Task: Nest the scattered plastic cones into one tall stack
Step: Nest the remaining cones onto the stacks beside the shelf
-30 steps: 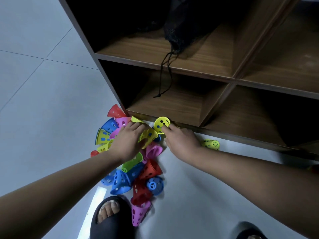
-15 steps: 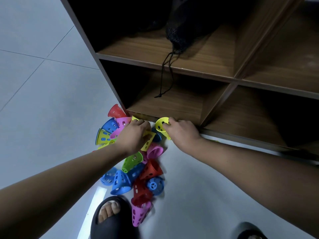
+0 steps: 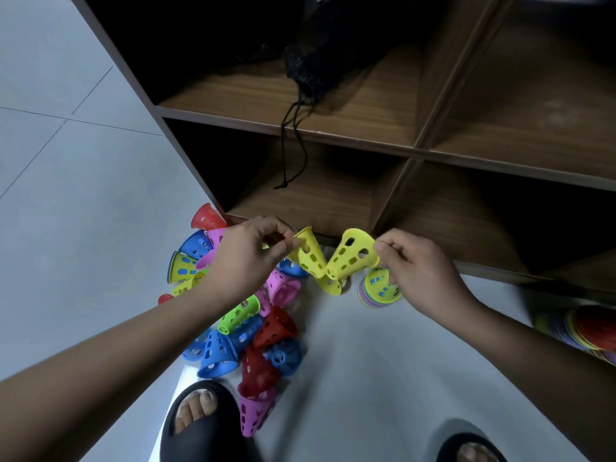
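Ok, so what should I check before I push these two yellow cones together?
1. Left hand pinches the left yellow cone by its rim: ok.
2. Right hand pinches the right yellow cone by its wide end: ok.
3. Both cones face the same way for nesting: not ok. Their narrow ends meet and their mouths point apart.
4. A started stack waits on the floor under the right hand: ok.
5. That stack stands steady: cannot tell, the hand hides part of it.
6. All loose cones gathered: not ok, many lie scattered on the floor.
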The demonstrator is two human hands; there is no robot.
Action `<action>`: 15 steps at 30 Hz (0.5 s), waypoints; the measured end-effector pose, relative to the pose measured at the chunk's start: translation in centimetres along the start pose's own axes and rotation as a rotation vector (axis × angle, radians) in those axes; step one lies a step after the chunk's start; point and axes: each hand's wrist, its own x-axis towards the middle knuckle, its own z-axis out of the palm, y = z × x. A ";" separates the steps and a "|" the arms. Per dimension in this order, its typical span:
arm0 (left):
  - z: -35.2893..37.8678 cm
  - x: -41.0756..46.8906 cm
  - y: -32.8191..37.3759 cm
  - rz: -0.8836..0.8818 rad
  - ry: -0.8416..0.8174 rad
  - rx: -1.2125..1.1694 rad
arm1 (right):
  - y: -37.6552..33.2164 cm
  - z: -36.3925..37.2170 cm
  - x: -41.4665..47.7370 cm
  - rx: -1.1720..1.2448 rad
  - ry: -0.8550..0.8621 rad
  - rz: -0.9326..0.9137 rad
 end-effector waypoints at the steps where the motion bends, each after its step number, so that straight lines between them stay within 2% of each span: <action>1: 0.3 -0.2 0.6 -0.027 -0.004 -0.043 | 0.6 -0.6 -0.6 0.065 -0.002 0.079; 6: 1.9 -1.0 2.2 -0.100 0.003 -0.240 | 4.6 -2.0 -2.2 0.269 0.013 0.375; 11: 4.3 -1.4 3.5 -0.196 -0.018 -0.495 | 7.3 -1.3 -2.6 0.267 -0.052 0.493; 15: 7.0 -1.3 4.7 -0.181 -0.089 -0.509 | 8.2 -0.2 -2.6 0.266 -0.023 0.523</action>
